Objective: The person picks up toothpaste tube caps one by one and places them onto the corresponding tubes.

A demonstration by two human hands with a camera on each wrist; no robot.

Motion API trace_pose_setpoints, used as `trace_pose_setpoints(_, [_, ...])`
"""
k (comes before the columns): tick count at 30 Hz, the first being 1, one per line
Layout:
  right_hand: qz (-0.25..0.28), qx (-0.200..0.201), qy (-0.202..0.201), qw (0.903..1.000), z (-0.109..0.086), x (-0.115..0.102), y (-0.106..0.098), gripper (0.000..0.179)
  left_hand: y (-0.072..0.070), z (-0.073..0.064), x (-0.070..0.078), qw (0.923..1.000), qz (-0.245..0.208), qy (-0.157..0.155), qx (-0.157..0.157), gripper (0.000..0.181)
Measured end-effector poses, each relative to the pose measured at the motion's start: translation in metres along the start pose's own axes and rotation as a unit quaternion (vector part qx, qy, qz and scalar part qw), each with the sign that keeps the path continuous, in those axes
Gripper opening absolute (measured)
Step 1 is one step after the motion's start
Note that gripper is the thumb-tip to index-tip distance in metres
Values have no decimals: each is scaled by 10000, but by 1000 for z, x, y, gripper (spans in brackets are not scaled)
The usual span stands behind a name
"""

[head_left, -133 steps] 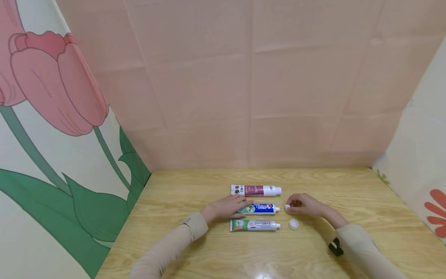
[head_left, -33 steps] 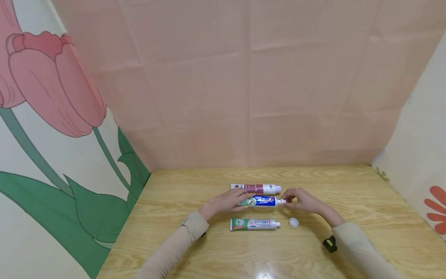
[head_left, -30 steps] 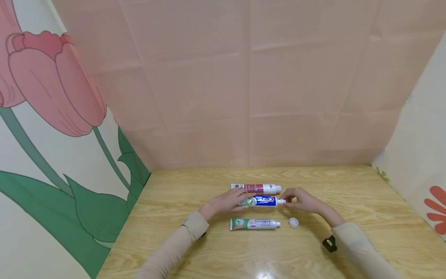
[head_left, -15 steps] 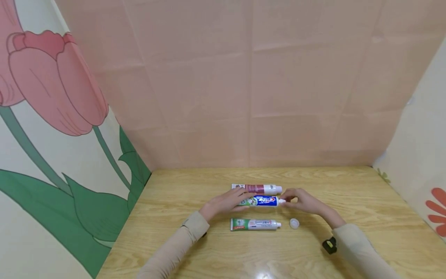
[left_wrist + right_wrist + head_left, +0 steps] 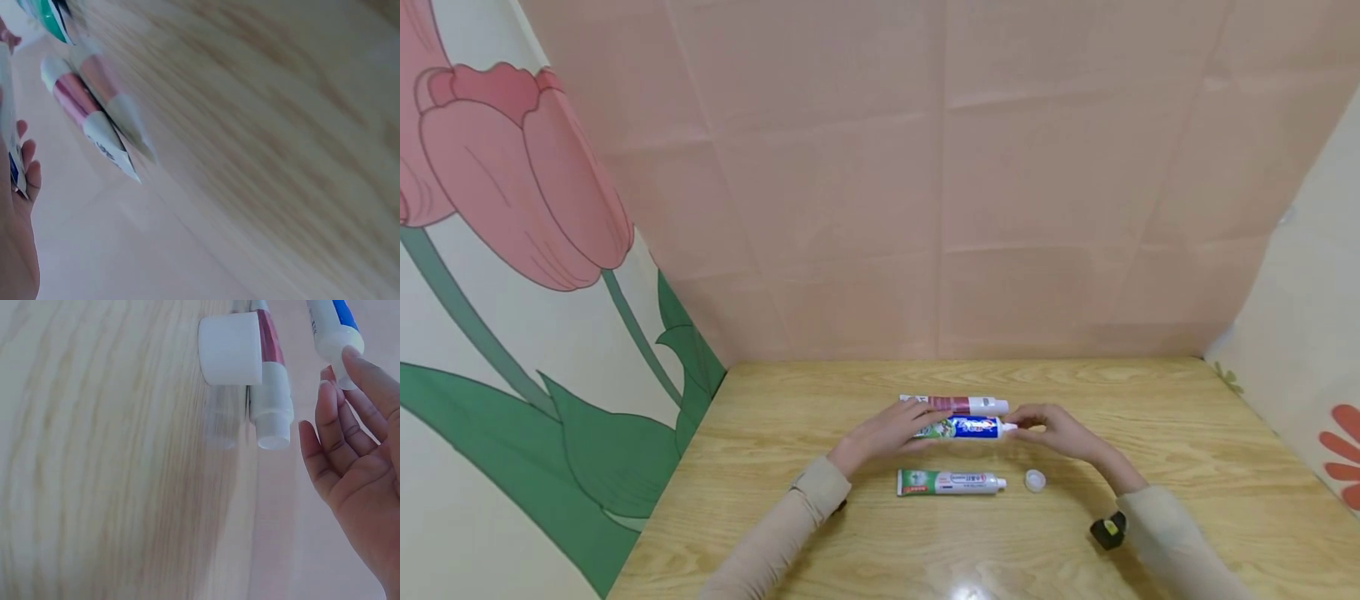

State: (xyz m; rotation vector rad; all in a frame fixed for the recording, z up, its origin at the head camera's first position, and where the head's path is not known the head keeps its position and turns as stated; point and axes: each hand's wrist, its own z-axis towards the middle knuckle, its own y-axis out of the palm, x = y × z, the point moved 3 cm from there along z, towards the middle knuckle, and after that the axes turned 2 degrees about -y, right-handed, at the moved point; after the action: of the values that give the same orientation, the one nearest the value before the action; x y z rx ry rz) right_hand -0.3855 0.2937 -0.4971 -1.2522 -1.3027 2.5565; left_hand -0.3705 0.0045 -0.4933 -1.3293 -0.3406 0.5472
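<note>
My left hand (image 5: 891,429) grips a blue, white and green toothpaste tube (image 5: 977,427) near its tail, holding it raised above the table. In the left wrist view, fingers curl round the tube's edge. At the nozzle end, my right hand (image 5: 1060,432) pinches a small white cap (image 5: 342,376) between thumb and fingers; the cap sits at the tube's tip. Whether it is threaded on is not visible. Just behind lies a maroon and white toothpaste tube (image 5: 977,406) with its cap on. Nearer lies a green and white toothpaste tube (image 5: 955,482), its narrow nozzle bare.
A loose white round cap (image 5: 1034,481) lies right of the green tube's nozzle. The wooden table (image 5: 820,550) meets a pink cloth backdrop (image 5: 820,250) at the back. A black wrist-worn device (image 5: 1108,531) hangs under the right sleeve.
Earlier the blue tube lay on the table with the cap held apart from it. My left hand has lifted it, and the cap has met its nozzle. Lately the tube has turned and shifted slightly.
</note>
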Motion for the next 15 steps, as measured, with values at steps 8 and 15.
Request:
trace_pose_setpoints(8, [507,151,483,9974,-1,2,0,18,-9,1,3,9957,448,362,723,59])
trace_pose_setpoints(15, [646,113,630,9959,1,-1,-3,19,-14,1,4,9859,728,698,1333,56])
